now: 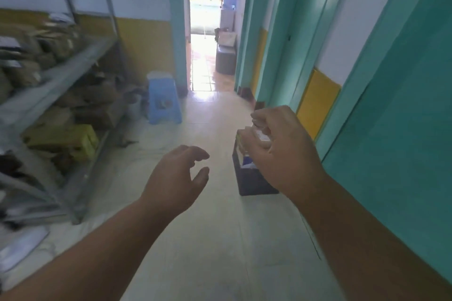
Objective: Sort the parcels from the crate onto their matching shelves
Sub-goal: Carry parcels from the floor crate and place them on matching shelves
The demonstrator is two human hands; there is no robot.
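- Hands first: left hand [179, 178] is raised over bare floor, fingers loosely curled, thumb apart, holding nothing.
- Right hand [281, 149] is raised in front of the crate, fingers curled; whether it pinches the pale parcel behind the fingers cannot be told through the blur.
- Crate [252, 178], dark and open-topped, stands on the floor close to the teal wall [403, 105]. Inside show a blue item and pale parcels [263, 138], partly hidden by the right hand.
- Step in hand, as judged: reaching to the crate for a parcel. The next move calls for a firm grip on one parcel, then a reading of its label to choose a shelf.
- Shelf rack [56, 76] stands at left, well apart from the crate, its tiers loaded with brown packages and a yellow-green box [73, 140].
- Blue stool [163, 100] sits beyond the rack, near the bright doorway.
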